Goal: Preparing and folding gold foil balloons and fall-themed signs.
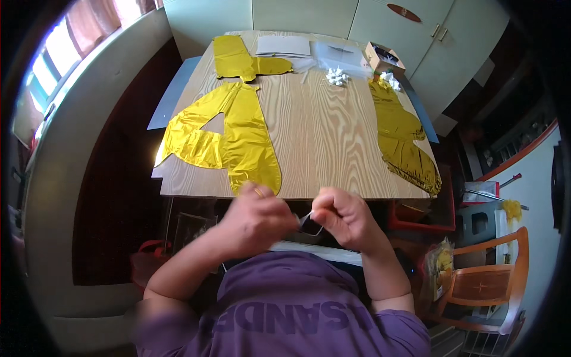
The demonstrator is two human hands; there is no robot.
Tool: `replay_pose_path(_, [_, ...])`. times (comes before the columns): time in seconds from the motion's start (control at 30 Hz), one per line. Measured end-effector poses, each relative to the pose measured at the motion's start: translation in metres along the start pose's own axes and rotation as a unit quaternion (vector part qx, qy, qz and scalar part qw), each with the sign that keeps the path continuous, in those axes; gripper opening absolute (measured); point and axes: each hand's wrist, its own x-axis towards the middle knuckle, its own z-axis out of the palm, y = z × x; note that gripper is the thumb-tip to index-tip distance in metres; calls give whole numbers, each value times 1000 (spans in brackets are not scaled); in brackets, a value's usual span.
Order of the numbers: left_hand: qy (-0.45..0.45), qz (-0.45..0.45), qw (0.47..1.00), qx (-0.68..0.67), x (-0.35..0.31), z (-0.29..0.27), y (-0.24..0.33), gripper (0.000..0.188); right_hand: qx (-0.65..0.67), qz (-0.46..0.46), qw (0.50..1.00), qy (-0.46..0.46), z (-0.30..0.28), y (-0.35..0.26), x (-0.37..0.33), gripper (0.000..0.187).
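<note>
Both of my hands are raised in front of my chest, just off the near edge of the table. Between them runs a thin white strip (307, 218), like ribbon or string, with a loose loop hanging below. My right hand (345, 218) is closed, pinching the strip between thumb and fingers. My left hand (257, 218), slightly blurred, is closed around its other side; the fingertips are partly hidden. Just beyond the left hand lies a flat gold foil balloon (253, 140) shaped like a 4. Farther back is another flat gold foil balloon (233, 58).
A crinkled gold foil balloon (399, 131) lies along the table's right side. Toward the back are a pile of small white bundles (336, 76), a white flat packet (283, 46), a clear plastic sheet (339, 55) and a small box (385, 58). A wooden chair (483, 278) stands at right.
</note>
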Motion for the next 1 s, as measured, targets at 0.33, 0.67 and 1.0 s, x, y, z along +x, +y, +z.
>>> replay_pose_path(0.33, [29,-28,999,-23,-29,39,-12,23,14,3,1000,2,27,5,-16,17])
replay_pose_path(0.67, [31,-15,974,-223,-21,30,10,23,-5,3,1000,31,16,6,-12,19])
replay_pose_path(1.0, [3,-25,934,-357,-7,28,12,10,-51,124,991,9,5,21,-10,6])
